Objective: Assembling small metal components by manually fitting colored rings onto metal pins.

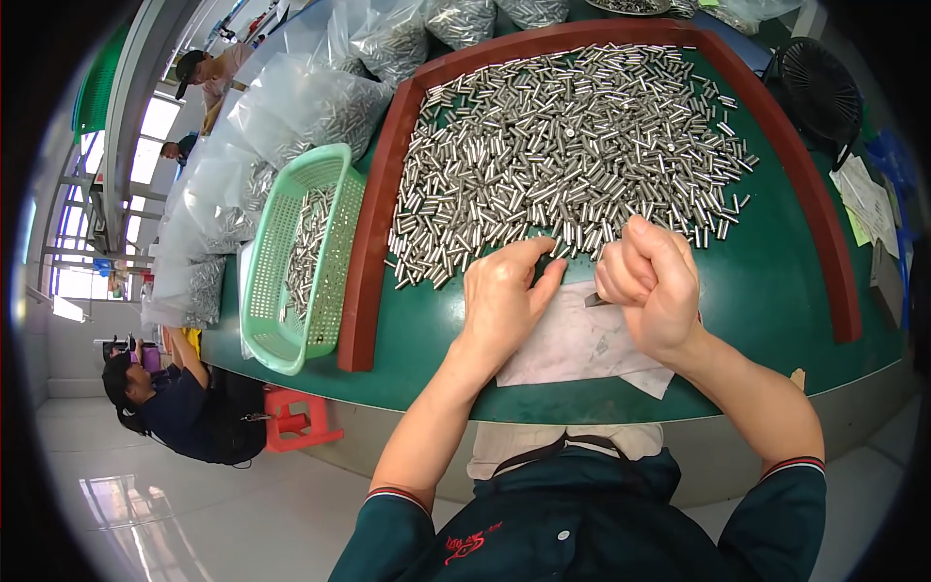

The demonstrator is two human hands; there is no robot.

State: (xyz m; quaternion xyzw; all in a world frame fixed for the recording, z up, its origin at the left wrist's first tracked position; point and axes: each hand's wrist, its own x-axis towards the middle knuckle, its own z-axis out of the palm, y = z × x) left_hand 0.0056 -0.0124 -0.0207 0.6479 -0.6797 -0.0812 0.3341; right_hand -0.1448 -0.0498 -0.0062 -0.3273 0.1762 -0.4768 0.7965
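From the head view, we look down at a green bench [771,291]. A big pile of shiny metal pins [562,145] is spread over the far middle of it. A red-brown frame [376,242] goes around the pile on the left, far and right sides.

The left hand [506,296] is at the near edge of the pile, with its thumb and first finger close together. We cannot tell if its grip has a pin in it. The right hand [652,281] is curled up tight, and its grip is closed around a small grey tool [593,300] that pokes out to the left. Under the hands we see a whitish cloth [572,354].

To the left of the frame, a light green basket [332,257] has more pins inside. Farther left and far back are clear bags [310,107] of pins. We see a black fan [819,87] at the far right, and a person [179,412] by a red stool [296,417] on the left.
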